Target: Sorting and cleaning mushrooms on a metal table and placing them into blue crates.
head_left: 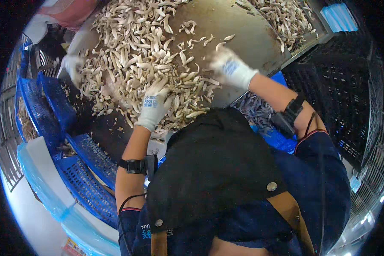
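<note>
A large heap of pale, curved mushrooms point(136, 64) covers the left part of a metal work table point(217, 19). My left hand point(153, 106), in a white knit glove, reaches into the near side of the heap. Its fingertips blend with the mushrooms, so their grip is unclear. To the right, my right hand point(234, 70), also gloved in white, hovers over the table past the heap's edge. Motion smears its fingers; a pale mushroom point(219, 46) shows right beside them. A few loose mushrooms lie between the two hands.
Another person's gloved hand point(72, 68) is blurred at the heap's left edge. Blue perforated crates point(87, 187) stand at the left. Below my right forearm, a blue crate point(281, 143) holds dark-looking pieces. More mushrooms point(286, 19) lie far right, near a light-blue folded pack point(339, 18). Black crates point(328, 94) stand right.
</note>
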The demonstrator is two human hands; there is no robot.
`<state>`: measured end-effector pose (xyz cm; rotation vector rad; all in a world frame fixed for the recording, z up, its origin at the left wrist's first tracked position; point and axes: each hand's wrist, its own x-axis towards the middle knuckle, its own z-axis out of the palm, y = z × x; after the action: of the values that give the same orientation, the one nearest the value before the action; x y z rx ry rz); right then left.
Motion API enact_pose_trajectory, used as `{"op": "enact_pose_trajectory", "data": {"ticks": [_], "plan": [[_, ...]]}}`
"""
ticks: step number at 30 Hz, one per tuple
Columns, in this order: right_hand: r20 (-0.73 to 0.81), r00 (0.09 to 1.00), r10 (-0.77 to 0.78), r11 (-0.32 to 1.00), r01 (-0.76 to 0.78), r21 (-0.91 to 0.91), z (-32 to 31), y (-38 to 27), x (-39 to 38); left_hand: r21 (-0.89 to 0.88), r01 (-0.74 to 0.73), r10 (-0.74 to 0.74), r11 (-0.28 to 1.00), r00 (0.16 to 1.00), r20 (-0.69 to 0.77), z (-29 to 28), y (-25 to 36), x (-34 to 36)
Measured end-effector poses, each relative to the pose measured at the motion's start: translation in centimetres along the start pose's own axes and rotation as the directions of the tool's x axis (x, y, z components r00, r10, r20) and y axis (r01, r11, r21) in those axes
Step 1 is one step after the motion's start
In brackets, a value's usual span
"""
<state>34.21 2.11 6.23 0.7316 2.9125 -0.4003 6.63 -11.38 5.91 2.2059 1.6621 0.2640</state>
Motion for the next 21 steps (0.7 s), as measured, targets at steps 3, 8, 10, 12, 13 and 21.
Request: {"op": "enact_pose_trajectory", "data": {"ticks": [3,8,10,12,13,21], "plan": [[-0.153,0.973,-0.173,0.974,0.146,-0.172,4.0,-4.0,-1.8,-0.064,0.054,-0.056,0.997,0.998,-0.035,-0.2,0.7,0.4],[-0.14,0.972,0.187,0.978,-0.197,-0.062,2.4,-1.1,-2.4,-0.275,0.304,-0.35,0.912,0.927,-0.134,-1.3,-0.4,-3.1],[-0.258,0.953,0.162,0.983,-0.133,0.125,1.4,-0.6,-3.2,-0.202,0.338,-0.381,0.919,0.892,-0.244,-1.9,-0.6,-5.6],[-0.158,0.958,0.237,0.946,-0.19,0.264,1.4,-0.9,-2.7,-0.109,0.383,-0.398,0.917,0.874,-0.278,-1.3,-1.2,-8.2],[-0.049,0.953,0.298,0.883,-0.256,0.393,1.4,-1.2,-2.1,-0.013,0.427,-0.409,0.904,0.857,-0.312,-0.7,-1.8,-9.6],[-0.051,0.952,0.301,0.953,-0.302,-0.011,3.8,-3.5,2.9,-0.032,0.565,-0.537,0.824,0.764,-0.357,5.0,-5.1,-18.2]]}}
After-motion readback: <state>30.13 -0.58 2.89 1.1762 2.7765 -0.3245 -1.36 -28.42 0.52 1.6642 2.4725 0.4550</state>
